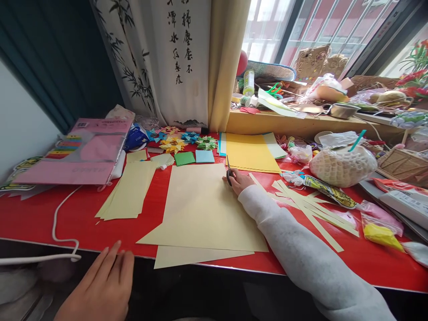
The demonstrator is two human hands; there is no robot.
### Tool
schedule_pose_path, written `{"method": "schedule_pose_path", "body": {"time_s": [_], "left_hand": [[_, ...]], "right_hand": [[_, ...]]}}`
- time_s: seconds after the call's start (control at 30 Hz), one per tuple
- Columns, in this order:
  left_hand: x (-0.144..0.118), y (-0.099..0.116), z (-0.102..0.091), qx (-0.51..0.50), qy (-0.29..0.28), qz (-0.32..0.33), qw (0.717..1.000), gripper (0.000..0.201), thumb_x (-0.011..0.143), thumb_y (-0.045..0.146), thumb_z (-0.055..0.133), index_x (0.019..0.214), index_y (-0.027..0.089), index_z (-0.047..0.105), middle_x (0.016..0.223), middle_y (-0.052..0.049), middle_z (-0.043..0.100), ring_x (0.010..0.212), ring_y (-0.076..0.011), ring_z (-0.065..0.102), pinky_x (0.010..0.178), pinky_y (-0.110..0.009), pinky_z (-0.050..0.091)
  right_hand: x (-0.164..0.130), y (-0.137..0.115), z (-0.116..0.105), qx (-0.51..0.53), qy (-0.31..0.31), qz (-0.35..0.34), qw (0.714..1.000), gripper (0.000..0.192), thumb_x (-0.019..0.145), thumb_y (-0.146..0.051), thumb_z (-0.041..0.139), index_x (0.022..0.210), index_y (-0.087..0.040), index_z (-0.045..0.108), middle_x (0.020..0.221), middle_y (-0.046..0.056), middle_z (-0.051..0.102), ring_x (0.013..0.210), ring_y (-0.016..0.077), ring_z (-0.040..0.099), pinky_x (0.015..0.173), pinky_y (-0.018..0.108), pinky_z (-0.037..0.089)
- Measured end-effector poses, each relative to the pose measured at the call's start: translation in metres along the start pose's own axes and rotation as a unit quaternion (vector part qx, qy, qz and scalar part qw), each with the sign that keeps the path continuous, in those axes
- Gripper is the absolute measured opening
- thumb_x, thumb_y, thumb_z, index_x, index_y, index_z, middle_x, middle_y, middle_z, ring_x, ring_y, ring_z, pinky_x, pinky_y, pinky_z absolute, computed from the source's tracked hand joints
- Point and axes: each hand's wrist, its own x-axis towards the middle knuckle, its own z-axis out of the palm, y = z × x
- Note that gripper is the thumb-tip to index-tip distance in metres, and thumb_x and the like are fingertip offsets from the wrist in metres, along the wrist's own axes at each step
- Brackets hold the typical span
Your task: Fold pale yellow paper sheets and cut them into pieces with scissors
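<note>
The left hand (100,285) is hovering nearest the camera, fingers spread flat and holding nothing, just below the edge of the red table (67,214). Beyond its fingertips a white cord (55,232) is curling across the table edge. Between the two hands the cream paper sheets (200,209) are lying flat. The right hand (239,180) is resting at their far right edge, gripping what appear to be dark-handled scissors (229,174). Right of that hand, cut paper strips (307,207) are lying scattered; beyond it, a yellow sheet (250,151).

Pink paper pack (80,154) far left; origami flowers (183,140) by curtain (187,62); white cord (56,232) at table edge.
</note>
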Motion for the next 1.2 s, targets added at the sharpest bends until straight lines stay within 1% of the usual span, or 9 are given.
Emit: {"method": "schedule_pose_path", "body": {"time_s": [0.07, 0.13, 0.27, 0.43, 0.6, 0.73, 0.87, 1.03, 1.2], "left_hand": [[0.030, 0.022, -0.011, 0.001, 0.015, 0.004, 1.000, 0.065, 0.065, 0.014, 0.033, 0.130, 0.015, 0.028, 0.102, -0.016, 0.059, 0.106, -0.0350, 0.046, 0.088, -0.055, 0.035], [0.069, 0.046, -0.017, -0.002, 0.008, 0.010, 1.000, 0.046, 0.066, 0.008, 0.032, 0.105, 0.018, 0.055, 0.095, -0.013, 0.061, 0.097, -0.0298, 0.052, 0.084, -0.048, 0.041], [0.144, 0.076, -0.004, -0.029, -0.107, 0.011, 0.994, 0.034, 0.066, -0.002, 0.032, 0.081, 0.014, 0.058, 0.083, -0.014, 0.060, 0.088, -0.0269, 0.054, 0.071, -0.040, 0.045], [0.197, 0.059, 0.032, -0.167, -0.203, -0.028, 0.964, 0.023, 0.074, 0.010, 0.037, 0.089, 0.015, 0.053, 0.087, -0.012, 0.059, 0.087, -0.0267, 0.052, 0.067, -0.040, 0.043], [0.219, 0.031, 0.055, -0.237, -0.236, -0.112, 0.936, 0.030, 0.068, 0.016, 0.046, 0.098, 0.014, 0.049, 0.101, -0.012, 0.054, 0.094, -0.0245, 0.050, 0.068, -0.033, 0.042], [0.237, 0.021, 0.064, -0.344, -0.310, -0.146, 0.874, 0.021, 0.060, 0.027, 0.056, 0.079, 0.017, 0.056, 0.067, -0.001, 0.060, 0.060, -0.0155, 0.057, 0.052, -0.024, 0.042], [0.249, 0.021, 0.071, -0.436, -0.344, -0.155, 0.817, 0.014, 0.057, 0.029, 0.058, 0.061, 0.016, 0.055, 0.050, 0.002, 0.055, 0.046, -0.0117, 0.052, 0.041, -0.020, 0.037], [0.246, 0.027, 0.079, -0.526, -0.324, -0.164, 0.769, 0.023, 0.059, 0.032, 0.057, 0.075, 0.017, 0.052, 0.057, 0.002, 0.058, 0.044, -0.0126, 0.053, 0.040, -0.023, 0.039], [0.246, 0.020, 0.083, -0.574, -0.274, -0.150, 0.757, 0.022, 0.058, 0.034, 0.060, 0.071, 0.017, 0.055, 0.067, 0.000, 0.062, 0.065, -0.0169, 0.059, 0.055, -0.026, 0.045]], "right_hand": [[-0.001, 0.000, -0.001, 0.028, 0.013, 0.000, 1.000, 0.026, 0.075, -0.029, 0.042, 0.098, -0.022, 0.050, 0.076, 0.003, 0.064, 0.068, 0.0219, 0.057, 0.062, 0.030, 0.038], [-0.002, 0.000, -0.002, 0.061, 0.029, -0.002, 0.998, 0.027, 0.074, -0.029, 0.043, 0.099, -0.022, 0.049, 0.074, 0.002, 0.064, 0.064, 0.0201, 0.056, 0.061, 0.030, 0.038], [-0.002, 0.003, -0.006, 0.146, 0.059, -0.005, 0.988, 0.030, 0.079, -0.036, 0.034, 0.106, -0.024, 0.042, 0.068, -0.003, 0.063, 0.043, 0.0124, 0.049, 0.051, 0.026, 0.039], [0.006, 0.010, -0.004, 0.259, 0.091, -0.003, 0.962, 0.045, 0.078, -0.056, 0.024, 0.104, -0.021, 0.038, 0.053, -0.005, 0.055, 0.032, 0.0083, 0.041, 0.037, 0.021, 0.037], [0.010, 0.012, -0.001, 0.312, 0.097, 0.000, 0.945, 0.047, 0.070, -0.062, 0.036, 0.094, -0.022, 0.042, 0.047, -0.006, 0.053, 0.030, 0.0070, 0.038, 0.033, 0.019, 0.034], [0.009, 0.011, -0.002, 0.320, 0.108, 0.001, 0.941, 0.046, 0.069, -0.062, 0.039, 0.093, -0.022, 0.043, 0.048, -0.006, 0.054, 0.031, 0.0068, 0.038, 0.034, 0.019, 0.034], [0.008, 0.009, -0.003, 0.317, 0.109, -0.009, 0.942, 0.046, 0.071, -0.061, 0.034, 0.094, -0.022, 0.042, 0.053, -0.005, 0.056, 0.037, 0.0077, 0.043, 0.039, 0.019, 0.038], [0.009, 0.010, -0.003, 0.298, 0.116, -0.023, 0.947, 0.044, 0.076, -0.057, 0.030, 0.101, -0.022, 0.037, 0.064, -0.002, 0.060, 0.050, 0.0109, 0.053, 0.051, 0.025, 0.043], [0.010, 0.010, -0.019, 0.254, 0.076, -0.074, 0.961, 0.036, 0.073, -0.047, 0.045, 0.100, -0.024, 0.041, 0.082, 0.001, 0.064, 0.077, 0.0159, 0.058, 0.074, 0.035, 0.042]]}}
